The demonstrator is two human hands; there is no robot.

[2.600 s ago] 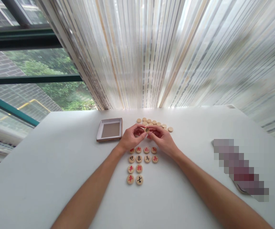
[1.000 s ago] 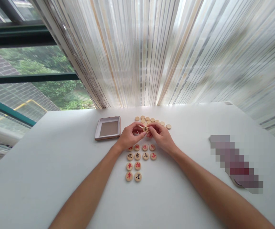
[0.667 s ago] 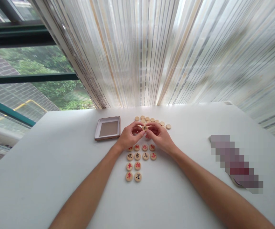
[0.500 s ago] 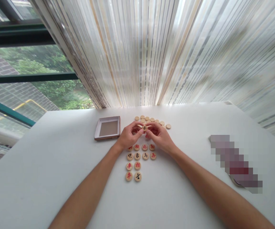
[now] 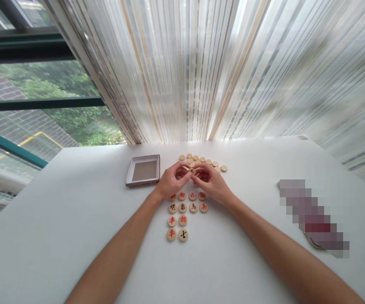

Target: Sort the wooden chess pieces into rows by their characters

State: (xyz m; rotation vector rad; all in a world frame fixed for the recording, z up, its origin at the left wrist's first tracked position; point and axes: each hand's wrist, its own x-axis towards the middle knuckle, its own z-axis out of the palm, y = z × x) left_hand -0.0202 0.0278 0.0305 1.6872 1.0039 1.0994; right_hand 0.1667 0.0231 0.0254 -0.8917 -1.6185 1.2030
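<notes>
Between the fingertips of my left hand [image 5: 174, 176] and my right hand [image 5: 210, 179] is a round wooden Chinese chess piece [image 5: 192, 171] with a black character. Both hands pinch it above the table. Nearer me lie face-up pieces in rows, among them a black elephant piece [image 5: 183, 207], a red soldier piece [image 5: 203, 207] and a red chariot piece [image 5: 171, 234]. The top row is partly covered by my hands. Behind my fingers sits a group of blank-side-up pieces [image 5: 208, 162], some of them hidden.
An open shallow box [image 5: 132, 171] stands left of my hands on the white table [image 5: 58, 219]. To the right lies a pixelated object [image 5: 312, 217]. A striped curtain [image 5: 182, 76] hangs along the far edge, beside a window at the left.
The held piece has turned and tilted between my fingers, so its character shows at a different angle. My hands and the laid-out pieces stay nearly in place.
</notes>
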